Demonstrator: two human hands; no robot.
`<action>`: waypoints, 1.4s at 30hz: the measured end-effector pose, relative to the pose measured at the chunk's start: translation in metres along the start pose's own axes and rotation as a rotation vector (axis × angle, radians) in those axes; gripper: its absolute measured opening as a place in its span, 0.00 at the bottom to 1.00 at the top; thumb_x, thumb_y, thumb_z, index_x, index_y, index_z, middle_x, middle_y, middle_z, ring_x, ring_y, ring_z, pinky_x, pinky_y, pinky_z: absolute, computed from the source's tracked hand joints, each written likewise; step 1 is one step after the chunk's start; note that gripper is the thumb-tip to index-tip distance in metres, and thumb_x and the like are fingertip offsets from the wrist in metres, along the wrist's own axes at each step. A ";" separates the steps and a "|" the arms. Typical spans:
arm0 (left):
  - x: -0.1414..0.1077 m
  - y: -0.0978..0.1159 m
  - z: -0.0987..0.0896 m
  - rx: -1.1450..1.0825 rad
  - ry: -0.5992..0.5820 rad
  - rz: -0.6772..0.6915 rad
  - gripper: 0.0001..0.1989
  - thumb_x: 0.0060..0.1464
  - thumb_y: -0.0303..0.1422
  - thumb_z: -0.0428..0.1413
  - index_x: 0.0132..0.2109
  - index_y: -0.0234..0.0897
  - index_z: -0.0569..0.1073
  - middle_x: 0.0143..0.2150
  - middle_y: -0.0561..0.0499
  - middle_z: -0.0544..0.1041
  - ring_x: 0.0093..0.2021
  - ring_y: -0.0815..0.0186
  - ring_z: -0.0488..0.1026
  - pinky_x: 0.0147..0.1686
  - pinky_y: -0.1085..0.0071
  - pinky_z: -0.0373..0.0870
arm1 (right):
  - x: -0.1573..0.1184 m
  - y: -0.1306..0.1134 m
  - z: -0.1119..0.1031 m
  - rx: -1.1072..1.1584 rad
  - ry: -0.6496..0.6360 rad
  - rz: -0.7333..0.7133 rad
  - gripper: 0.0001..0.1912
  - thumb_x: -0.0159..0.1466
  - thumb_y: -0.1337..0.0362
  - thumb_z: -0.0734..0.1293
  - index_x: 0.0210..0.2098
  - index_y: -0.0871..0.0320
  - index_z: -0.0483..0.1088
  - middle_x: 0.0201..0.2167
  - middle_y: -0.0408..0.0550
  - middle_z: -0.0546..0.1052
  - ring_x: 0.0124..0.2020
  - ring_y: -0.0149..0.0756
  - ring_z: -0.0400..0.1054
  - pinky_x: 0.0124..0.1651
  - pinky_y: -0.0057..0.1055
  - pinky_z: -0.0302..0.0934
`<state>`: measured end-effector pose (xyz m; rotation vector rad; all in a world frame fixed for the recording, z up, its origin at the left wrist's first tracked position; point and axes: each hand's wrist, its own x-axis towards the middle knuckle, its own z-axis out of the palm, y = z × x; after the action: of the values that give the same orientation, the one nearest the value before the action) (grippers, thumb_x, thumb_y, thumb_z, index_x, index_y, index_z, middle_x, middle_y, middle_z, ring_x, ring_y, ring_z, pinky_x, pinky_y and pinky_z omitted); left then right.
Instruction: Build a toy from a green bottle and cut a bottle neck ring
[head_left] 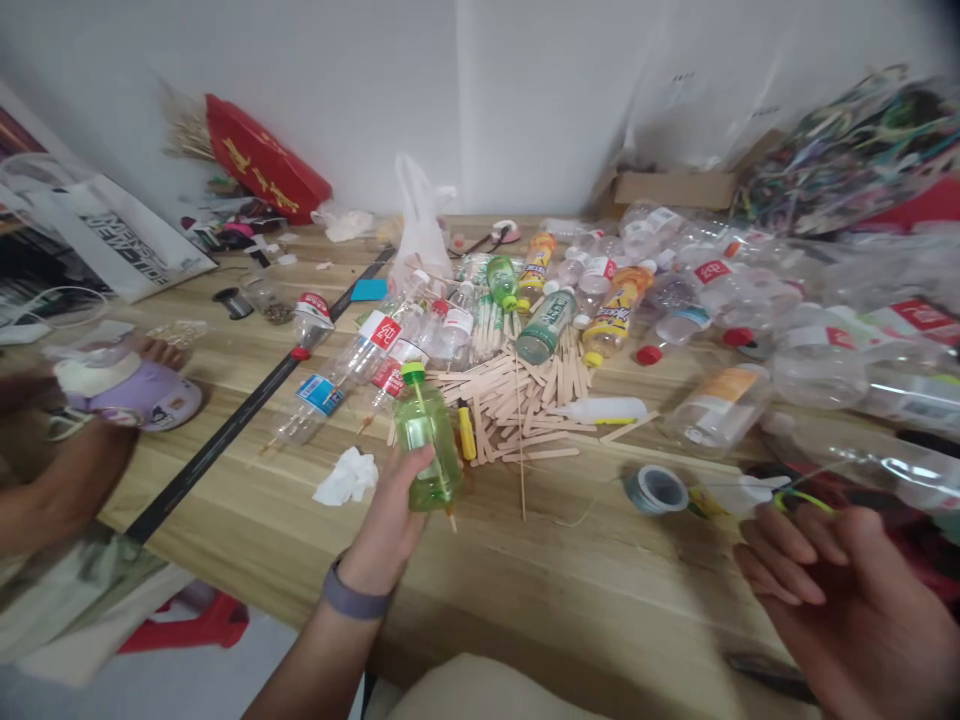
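Note:
My left hand [397,495] is wrapped around the lower part of a green plastic bottle [425,425] with a yellow-green cap. The bottle stands nearly upright, and the tip of a thin wooden stick pokes out at its base. At the right, my right hand [832,570] is raised over the table edge with its fingers curled in. A thin line runs near its fingertips; whether they pinch it is unclear. Close by are a yellow-green loop [804,499] and a roll of clear line or tape [656,489]. A yellow tube [466,433] lies beside the bottle.
Wooden craft sticks [525,400] are heaped mid-table, with a white glue bottle [604,410] on them. Many plastic bottles [712,300] lie behind and to the right. Crumpled tissue [346,477] is at the left. Another person's arm [71,470] rests beside a purple cap [139,390].

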<state>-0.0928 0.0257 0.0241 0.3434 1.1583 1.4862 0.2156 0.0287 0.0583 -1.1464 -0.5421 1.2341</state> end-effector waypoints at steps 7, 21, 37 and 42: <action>-0.014 -0.020 0.019 0.068 -0.135 -0.062 0.21 0.39 0.38 0.69 0.41 0.36 0.76 0.35 0.48 0.81 0.35 0.58 0.78 0.31 0.68 0.72 | -0.015 0.033 0.036 -0.086 -0.191 0.110 0.30 0.53 0.43 0.76 0.18 0.56 0.59 0.18 0.38 0.59 0.17 0.25 0.46 0.18 0.26 0.46; -0.035 -0.025 0.039 0.194 -0.383 -0.079 0.12 0.45 0.36 0.64 0.38 0.38 0.77 0.35 0.51 0.80 0.34 0.62 0.74 0.36 0.68 0.70 | -0.037 0.046 0.068 -0.290 -0.516 0.208 0.31 0.58 0.34 0.68 0.21 0.55 0.61 0.17 0.39 0.63 0.18 0.27 0.50 0.23 0.30 0.42; -0.010 -0.008 0.000 -0.020 0.003 -0.115 0.16 0.40 0.39 0.69 0.34 0.35 0.77 0.30 0.50 0.82 0.29 0.63 0.78 0.34 0.68 0.74 | 0.000 0.025 -0.016 -0.073 -0.156 0.249 0.29 0.56 0.43 0.74 0.20 0.54 0.56 0.18 0.36 0.55 0.17 0.24 0.39 0.18 0.27 0.43; 0.000 0.007 0.000 -0.037 0.054 -0.025 0.18 0.40 0.38 0.70 0.38 0.36 0.76 0.29 0.54 0.81 0.29 0.66 0.77 0.30 0.72 0.72 | 0.006 0.025 -0.039 -0.082 -0.100 0.176 0.25 0.60 0.45 0.71 0.21 0.53 0.59 0.20 0.38 0.57 0.17 0.28 0.45 0.18 0.28 0.49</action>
<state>-0.0973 0.0268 0.0299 0.2637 1.1728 1.5006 0.2391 0.0179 0.0199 -1.2263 -0.5799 1.4377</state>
